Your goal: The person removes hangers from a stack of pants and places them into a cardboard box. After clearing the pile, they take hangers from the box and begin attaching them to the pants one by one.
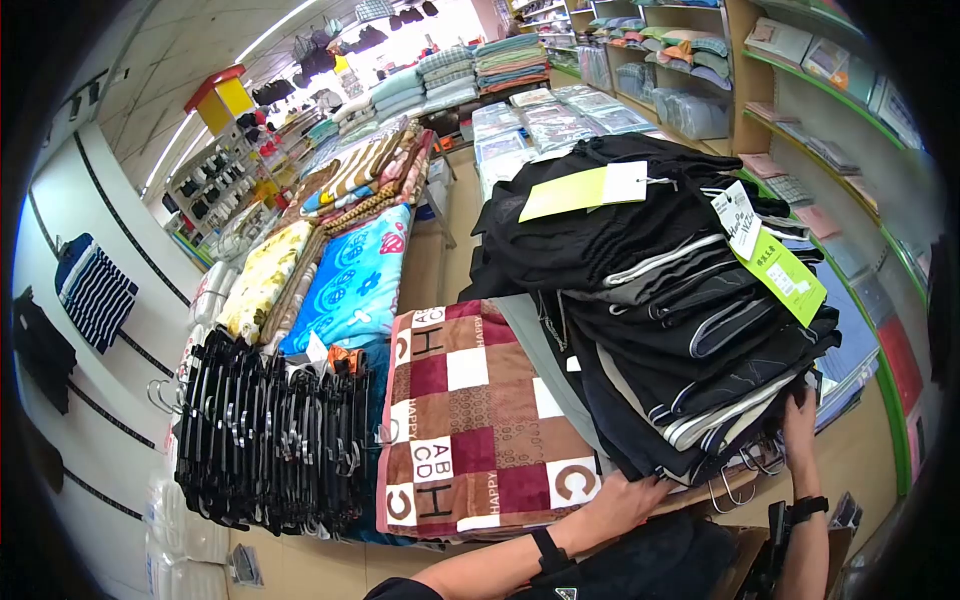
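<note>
A tall pile of folded black garments with pale trim stands at the right of the display. Two tags lie on it, a yellow-green and white one on top and a green one at the right side. My left hand is closed on the lower front edge of the pile. At the pile's lower right corner, my right hand has its fingers against the dark cloth, partly hidden by it. A brown and maroon checked blanket lies beside the pile, left of my left hand.
Black hangers are packed together at the left front, near a blue folded blanket. Metal hooks stick out below the pile. Shelves of packaged goods line the right side. White wall panels stand at the left.
</note>
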Available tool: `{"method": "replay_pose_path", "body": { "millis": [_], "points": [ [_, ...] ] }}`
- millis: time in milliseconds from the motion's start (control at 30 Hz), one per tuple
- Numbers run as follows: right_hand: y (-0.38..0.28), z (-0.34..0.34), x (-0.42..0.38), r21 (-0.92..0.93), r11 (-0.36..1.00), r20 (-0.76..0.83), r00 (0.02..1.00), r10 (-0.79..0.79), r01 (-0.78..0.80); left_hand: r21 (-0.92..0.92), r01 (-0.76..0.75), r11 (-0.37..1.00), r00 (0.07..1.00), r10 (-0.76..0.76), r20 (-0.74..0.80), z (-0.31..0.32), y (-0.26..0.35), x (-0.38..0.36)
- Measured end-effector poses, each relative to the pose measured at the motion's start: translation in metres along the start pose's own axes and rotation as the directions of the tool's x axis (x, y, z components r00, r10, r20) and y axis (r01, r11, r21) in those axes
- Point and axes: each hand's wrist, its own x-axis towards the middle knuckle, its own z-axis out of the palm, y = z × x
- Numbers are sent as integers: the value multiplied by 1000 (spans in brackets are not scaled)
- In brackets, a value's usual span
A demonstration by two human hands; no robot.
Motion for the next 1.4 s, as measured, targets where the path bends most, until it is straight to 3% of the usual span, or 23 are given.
{"method": "replay_pose_path", "body": {
  "millis": [33,100,233,300,333,367,400,433,600,667,800,900,967,1100,1167,1300,1400],
  "points": [
    [-20,-1,-4,-1,1000,3,1000,2,-2,-24,9,1000,1000,-9,12,-4,1,1],
    [-85,-10,-10,245,847,110,882,459,-472,-50,21,999,999,-20,26,-3,1,-1],
    [-73,-12,1,88,866,205,859,468,-493,-62,53,997,993,-46,107,12,0,-8],
    [-37,-3,8,249,909,103,942,318,-334,-72,48,996,993,-40,115,15,-1,-7],
    [-32,-5,12,249,909,106,942,317,-334,-85,24,996,999,-21,26,16,-3,-6],
    [-27,-5,16,270,899,118,939,324,-344,-95,-1,996,998,-5,-64,17,-4,-5],
    [-21,-4,17,291,888,129,934,332,-356,-93,2,996,998,-8,-61,16,-4,-6],
    [-66,-8,9,237,855,176,886,429,-461,-98,17,995,999,-21,-40,15,-2,-6],
    [-73,-7,9,222,820,170,849,501,-528,-111,25,993,998,-32,-62,14,-1,-6],
    [-75,-8,8,201,802,162,826,540,-563,-109,101,989,989,-89,117,18,1,-10],
    [-40,-7,14,209,822,180,847,500,-530,-161,128,979,986,-109,126,17,2,-12],
    [-27,-3,17,206,851,169,874,456,-484,-180,103,978,992,-89,85,15,1,-10],
    [-33,-1,16,210,864,165,888,430,-457,-161,70,984,996,-79,-48,8,2,-4],
    [-35,-1,19,247,850,147,885,441,-465,-124,80,989,997,-80,6,11,0,-6],
    [-35,-1,19,222,853,161,880,447,-473,-8,38,999,999,-38,-18,19,-1,-7],
    [-28,-3,18,241,849,172,881,440,-470,-12,31,999,999,-30,34,23,-2,-11],
    [-13,-1,19,266,856,188,894,406,-444,-57,13,998,998,-17,-68,31,-7,-13]
  ]
}}
